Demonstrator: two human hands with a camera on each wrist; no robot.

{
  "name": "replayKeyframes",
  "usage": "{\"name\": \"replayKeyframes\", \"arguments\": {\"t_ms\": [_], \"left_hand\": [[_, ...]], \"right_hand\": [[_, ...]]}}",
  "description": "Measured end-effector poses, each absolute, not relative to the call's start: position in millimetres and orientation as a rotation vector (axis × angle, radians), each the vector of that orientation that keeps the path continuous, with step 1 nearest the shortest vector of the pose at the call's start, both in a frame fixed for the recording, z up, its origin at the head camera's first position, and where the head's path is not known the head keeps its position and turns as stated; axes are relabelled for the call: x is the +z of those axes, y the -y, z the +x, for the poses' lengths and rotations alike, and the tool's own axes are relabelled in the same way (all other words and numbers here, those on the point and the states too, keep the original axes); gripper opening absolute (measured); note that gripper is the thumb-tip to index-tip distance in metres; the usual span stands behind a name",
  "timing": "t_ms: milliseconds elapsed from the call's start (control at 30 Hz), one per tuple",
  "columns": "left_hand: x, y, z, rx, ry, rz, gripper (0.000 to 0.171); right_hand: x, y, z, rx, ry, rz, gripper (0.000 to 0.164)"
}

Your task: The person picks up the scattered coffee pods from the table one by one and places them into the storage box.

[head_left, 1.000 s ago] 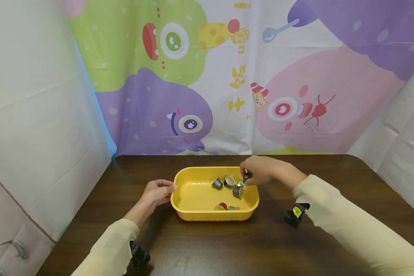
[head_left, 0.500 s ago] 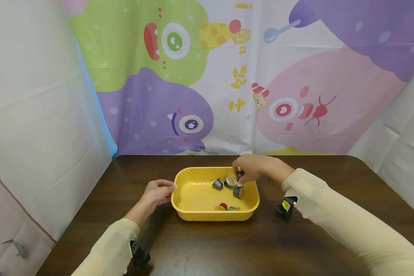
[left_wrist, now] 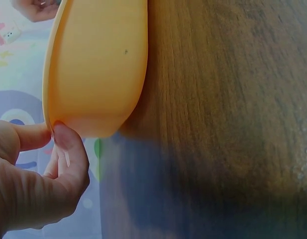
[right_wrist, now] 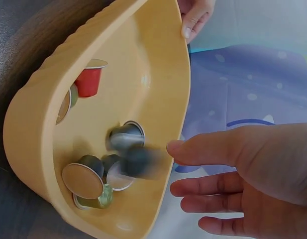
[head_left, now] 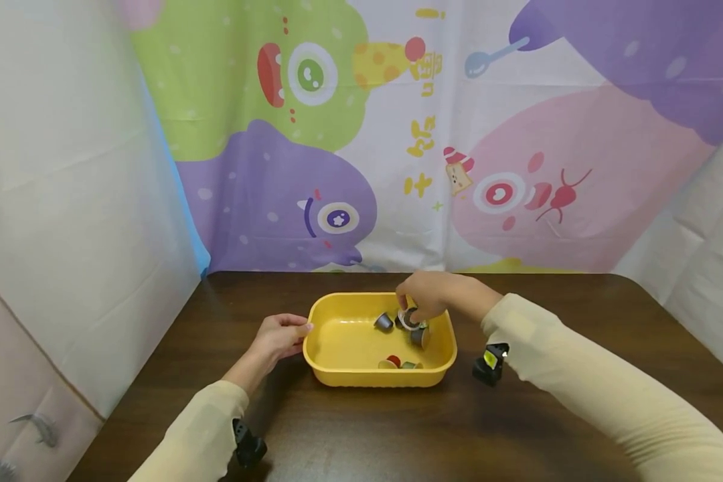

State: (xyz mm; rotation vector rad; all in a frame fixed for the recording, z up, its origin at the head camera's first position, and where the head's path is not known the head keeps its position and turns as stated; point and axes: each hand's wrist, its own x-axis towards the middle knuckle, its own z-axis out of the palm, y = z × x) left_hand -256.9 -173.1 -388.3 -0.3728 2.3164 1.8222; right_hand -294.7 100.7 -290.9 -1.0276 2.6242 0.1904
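A yellow plastic tub (head_left: pixel 340 345) stands on the table with several coffee capsules inside. My left hand (head_left: pixel 280 337) pinches its left rim between thumb and fingers, plainly seen in the left wrist view. Over the tub's back right part is my right hand (right_wrist: pixel 257 179), its fingers extended and parted. Just off those fingertips a dark capsule (right_wrist: pixel 138 162) shows blurred, above the others. A dark capsule (head_left: pixel 383 323) lies on its side left of that cluster. In the right wrist view a red capsule (right_wrist: pixel 88 80) lies near the front wall and a green capsule (right_wrist: pixel 101 199) beside the dark ones.
The dark brown wooden table (head_left: pixel 361 428) carries the tub near its back edge. Behind it hangs a printed cartoon curtain (head_left: pixel 313 174). A white cloth (head_left: pixel 84 201) hangs on the left side. Black wrist cameras sit on both sleeves.
My right hand has moved left and a little inward over the tub, and the dark capsule it gripped has left its fingers. My left hand keeps its hold on the rim.
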Motion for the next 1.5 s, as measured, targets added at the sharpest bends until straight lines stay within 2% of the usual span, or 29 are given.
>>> {"name": "replayKeyframes", "arguments": {"t_ms": [167,867,1500], "left_hand": [[-388.5,169.9,-257.3,1.798,-2.33,-0.398,0.026],[-382.0,170.4,-261.0,1.628,-2.398,-0.446,0.029],[-379.5,170.5,-261.6,1.648,-2.352,-0.451,0.031]], "right_hand": [[-292.1,-105.6,-291.5,0.176,-2.62,-1.028,0.027],[-327.3,-159.6,-272.4,-0.22,-2.852,-1.061,0.019],[-351.2,-207.3,-250.9,-0.313,-3.11,-1.135,0.026]]}}
